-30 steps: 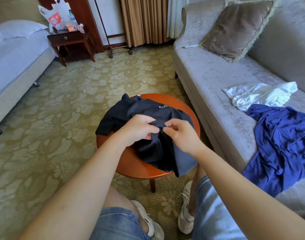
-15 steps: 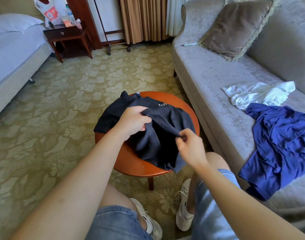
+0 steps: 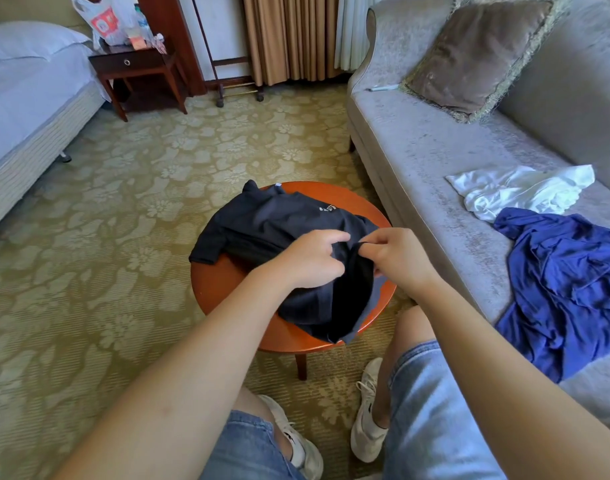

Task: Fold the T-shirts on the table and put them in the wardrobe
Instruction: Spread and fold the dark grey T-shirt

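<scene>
The black T-shirt (image 3: 279, 230) lies crumpled on the round tabletop (image 3: 223, 292), with its near end hanging over the rim towards the person's knees. Both hands meet at the middle of the garment: the left hand (image 3: 310, 261) has its grip curled into the cloth, and the right hand (image 3: 397, 258) pinches a raised ridge of the same cloth. Caution: a pull towards the person is likely to drag the overhanging shirt off onto the carpet, since the tabletop is smaller than the garment. Folding before the bunched cloth is spread flat is likely to set creases. The wardrobe is not in view. A plastic bag (image 3: 106, 22) stands on the nightstand (image 3: 133, 62); its contents cannot be made out, and the drawer is closed.
</scene>
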Available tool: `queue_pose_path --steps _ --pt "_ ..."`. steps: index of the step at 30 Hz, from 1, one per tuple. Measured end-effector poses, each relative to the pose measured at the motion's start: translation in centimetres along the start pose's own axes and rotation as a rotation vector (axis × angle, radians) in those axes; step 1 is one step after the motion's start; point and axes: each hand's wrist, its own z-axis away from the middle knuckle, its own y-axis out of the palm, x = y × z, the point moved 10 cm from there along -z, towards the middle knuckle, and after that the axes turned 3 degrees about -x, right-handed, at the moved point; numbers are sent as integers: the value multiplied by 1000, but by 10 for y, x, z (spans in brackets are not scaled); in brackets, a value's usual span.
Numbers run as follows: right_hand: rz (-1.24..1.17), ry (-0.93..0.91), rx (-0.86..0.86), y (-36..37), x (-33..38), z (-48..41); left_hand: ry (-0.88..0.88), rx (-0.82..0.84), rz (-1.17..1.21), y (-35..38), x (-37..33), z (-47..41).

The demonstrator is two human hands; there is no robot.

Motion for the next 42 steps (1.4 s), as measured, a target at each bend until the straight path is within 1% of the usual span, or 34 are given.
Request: queue_pose_path --steps 2,5,8,11,14,16,19,23,27,32,35,37,39,40,42 --pt "-6 -49 9 3 10 2 -42 -10 19 8 1 -3" --pt "-7 -67 18 4 4 3 -136 -76 109 3 12 -5" --pt "106 -71 34 9 -14 6 -223 -142 320 -6 22 -7" --pt "233 -6 74 20 -44 13 -281 -226 512 -18 30 -9" --pt "317 105 119 27 -80 18 -280 -326 590 -32 38 -12" --pt "324 138 118 28 -93 22 -299 -397 615 -42 44 -11" --pt "234 139 56 27 -95 25 -311 -450 650 -48 52 -13" --pt "43 175 -21 19 -95 22 -302 -472 546 -53 62 -16" --pt "-140 206 2 14 -90 22 -309 -508 483 -60 76 -12" --pt "-93 189 -1 6 -90 20 -292 -545 430 -68 81 -9" --pt "-28 163 -17 0 -85 19 -238 -527 265 -72 78 -9" --pt "-36 184 -146 -20 -85 15 -178 -532 105 -76 73 -3" --pt "-97 253 -353 -51 -91 12 -173 -577 -4 -84 78 6" --pt "-140 295 -445 -66 -97 12 -200 -600 -15 -89 87 8" --pt "-206 365 -543 -85 -105 13 -298 -588 -31 -98 113 13"
